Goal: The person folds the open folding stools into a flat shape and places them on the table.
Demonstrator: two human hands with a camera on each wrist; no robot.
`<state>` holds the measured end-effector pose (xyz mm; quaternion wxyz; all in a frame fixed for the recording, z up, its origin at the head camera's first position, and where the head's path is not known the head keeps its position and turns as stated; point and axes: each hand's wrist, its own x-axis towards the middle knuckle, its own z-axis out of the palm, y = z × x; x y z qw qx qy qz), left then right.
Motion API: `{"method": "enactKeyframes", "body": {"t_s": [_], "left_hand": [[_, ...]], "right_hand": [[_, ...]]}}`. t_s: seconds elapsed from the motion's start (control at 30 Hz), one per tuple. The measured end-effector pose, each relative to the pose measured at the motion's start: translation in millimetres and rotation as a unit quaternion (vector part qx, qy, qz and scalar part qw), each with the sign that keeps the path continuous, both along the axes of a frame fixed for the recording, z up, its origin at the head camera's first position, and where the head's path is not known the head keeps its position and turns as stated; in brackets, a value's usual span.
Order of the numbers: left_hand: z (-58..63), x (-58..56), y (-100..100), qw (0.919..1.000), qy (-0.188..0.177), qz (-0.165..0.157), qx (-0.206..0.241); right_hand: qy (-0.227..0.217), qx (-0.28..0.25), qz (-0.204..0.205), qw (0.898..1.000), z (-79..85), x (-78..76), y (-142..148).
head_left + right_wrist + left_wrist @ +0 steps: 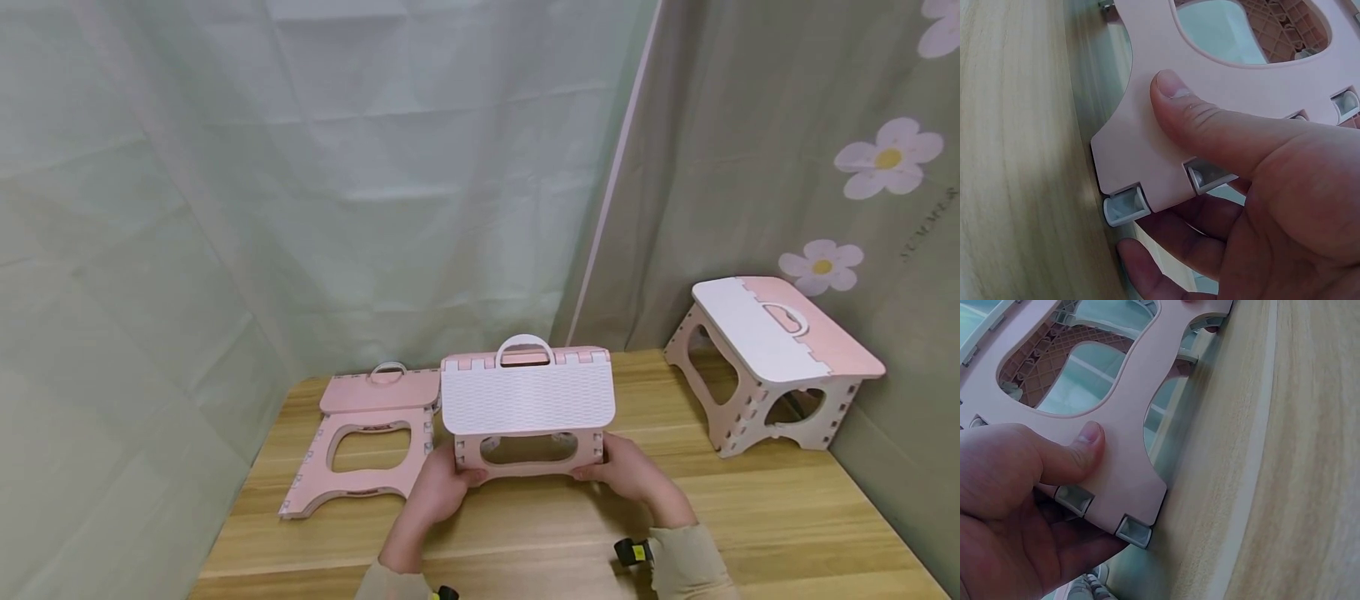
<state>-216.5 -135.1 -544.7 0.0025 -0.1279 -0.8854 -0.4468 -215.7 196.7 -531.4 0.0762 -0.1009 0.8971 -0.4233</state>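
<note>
Left hand [441, 483], right hand [630, 472] gripping opposite legs of stool [528, 398] held between them.

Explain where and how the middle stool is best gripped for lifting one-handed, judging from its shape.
On the middle stool, the white handle looks best, taken from above: its arch rises past the top edge around an opening, while the left hand and right hand hold the pink leg frame lower down, leaving it free.
</note>
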Motion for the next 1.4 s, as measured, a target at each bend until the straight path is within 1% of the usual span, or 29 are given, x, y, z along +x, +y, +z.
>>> {"method": "enactKeyframes", "body": {"t_s": [0.23,0.5,0.73,1.03,1.4], "left_hand": [[-0.5,0.0,1.1,1.0000,0.001,0.002,-0.004],[0.6,1.0,1.3,1.0000,0.003,-0.001,-0.004],[0.6,1.2,1.4,1.0000,-0.002,-0.003,-0.003],[0.2,0.5,0.6,0.9999,0.005,-0.008,-0.008],[-0.9,-1.0,0.6,0.9999,0.010,-0.010,-0.009]], "right_hand": [[-0.001,0.006,0.001,1.000,0.4,-0.2,0.0],[-0.005,0.006,-0.006,1.000,1.4,0.1,-1.8],[-0.003,0.009,-0.008,1.000,-0.3,-0.6,-1.9],[0.002,0.005,0.004,1.000,1.3,0.2,-1.9],[-0.002,0.002,0.007,1.000,3.3,-1.0,-3.0]]}}
